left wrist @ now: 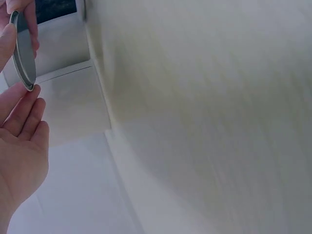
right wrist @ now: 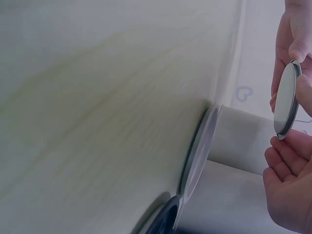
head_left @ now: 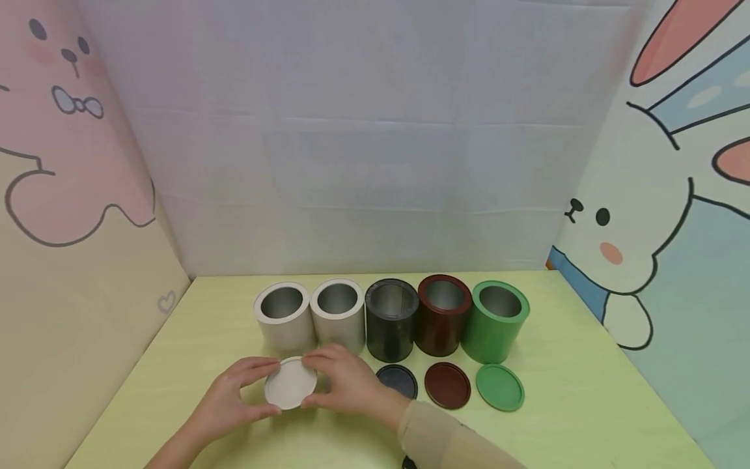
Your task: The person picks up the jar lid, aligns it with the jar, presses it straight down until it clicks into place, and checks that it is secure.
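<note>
A white round lid is held up off the table between both hands. My left hand pinches its left edge between thumb and fingers. The right hand grips the opposite edge the same way. Behind the hands stand two white canisters, lidless, their metal insides showing. A second white lid lies on the table in the right wrist view; my right hand mostly hides it from the head camera. The held lid is seen nearly edge-on in the left wrist view.
To the right in the same row are lidless black, dark red and green canisters. Matching black, dark red and green lids lie before them. A small dark object shows at the bottom edge.
</note>
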Available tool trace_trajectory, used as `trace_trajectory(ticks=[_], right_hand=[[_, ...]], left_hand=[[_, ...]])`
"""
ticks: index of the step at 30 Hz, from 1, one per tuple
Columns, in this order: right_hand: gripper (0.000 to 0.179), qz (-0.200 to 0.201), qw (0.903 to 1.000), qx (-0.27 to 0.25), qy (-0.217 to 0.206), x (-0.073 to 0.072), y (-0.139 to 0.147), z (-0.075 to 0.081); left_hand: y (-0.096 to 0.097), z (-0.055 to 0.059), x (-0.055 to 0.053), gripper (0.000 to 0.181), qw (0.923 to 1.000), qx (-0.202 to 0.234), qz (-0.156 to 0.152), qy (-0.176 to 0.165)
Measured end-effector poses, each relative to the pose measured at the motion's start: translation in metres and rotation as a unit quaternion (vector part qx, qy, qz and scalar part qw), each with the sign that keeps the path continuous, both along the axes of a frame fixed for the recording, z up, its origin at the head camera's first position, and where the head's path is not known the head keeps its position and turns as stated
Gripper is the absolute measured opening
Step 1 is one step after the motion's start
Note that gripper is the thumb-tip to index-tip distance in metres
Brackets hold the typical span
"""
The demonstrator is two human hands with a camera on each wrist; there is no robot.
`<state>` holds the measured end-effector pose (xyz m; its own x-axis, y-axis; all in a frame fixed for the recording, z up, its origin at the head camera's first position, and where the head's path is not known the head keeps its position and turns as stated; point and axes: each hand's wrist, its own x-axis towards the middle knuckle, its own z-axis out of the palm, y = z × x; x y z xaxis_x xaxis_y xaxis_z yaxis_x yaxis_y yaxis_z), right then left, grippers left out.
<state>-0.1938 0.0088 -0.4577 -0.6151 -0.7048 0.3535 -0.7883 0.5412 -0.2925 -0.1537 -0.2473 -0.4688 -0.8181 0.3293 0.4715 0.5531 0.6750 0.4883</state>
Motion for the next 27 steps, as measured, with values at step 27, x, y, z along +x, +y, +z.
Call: trace_trajectory(ticks=[27], right_hand=[[0.065, 0.017, 0.9959, -0.088, -0.009, 0.001, 0.02, 0.024]], left_hand=[[0.019, 0.027, 0.003, 0.067, 0.997, 0.069, -0.022, 0.026]])
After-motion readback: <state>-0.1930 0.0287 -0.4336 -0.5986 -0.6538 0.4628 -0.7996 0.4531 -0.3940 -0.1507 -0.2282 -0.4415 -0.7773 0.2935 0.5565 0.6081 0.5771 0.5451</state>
